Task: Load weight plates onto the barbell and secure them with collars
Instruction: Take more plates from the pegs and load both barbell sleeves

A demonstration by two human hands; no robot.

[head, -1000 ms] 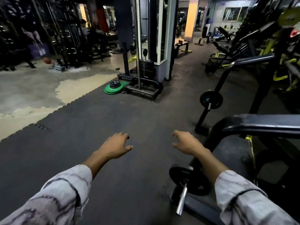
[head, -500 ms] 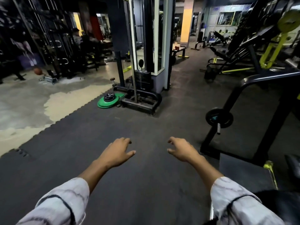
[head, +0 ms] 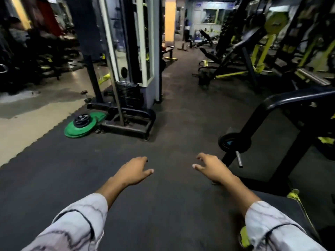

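Observation:
Both arms reach forward over the dark rubber floor. My left hand hangs with fingers loosely spread and holds nothing. My right hand is the same, empty, fingers relaxed. Green weight plates lie stacked flat on the floor ahead to the left, with a small black plate on top. To the right, a black plate sits on a steel peg of a black machine frame. No barbell or collar shows in this view.
A cable machine with a weight stack stands ahead beside the green plates. The black frame and a padded bench are close on the right. Yellow-and-black machines fill the far right. An aisle of rubber matting runs ahead.
The view has advanced along the aisle; the green plates and cable machine are nearer. The near plate and bench pad on the right have slid out of view. Both hands stay empty.

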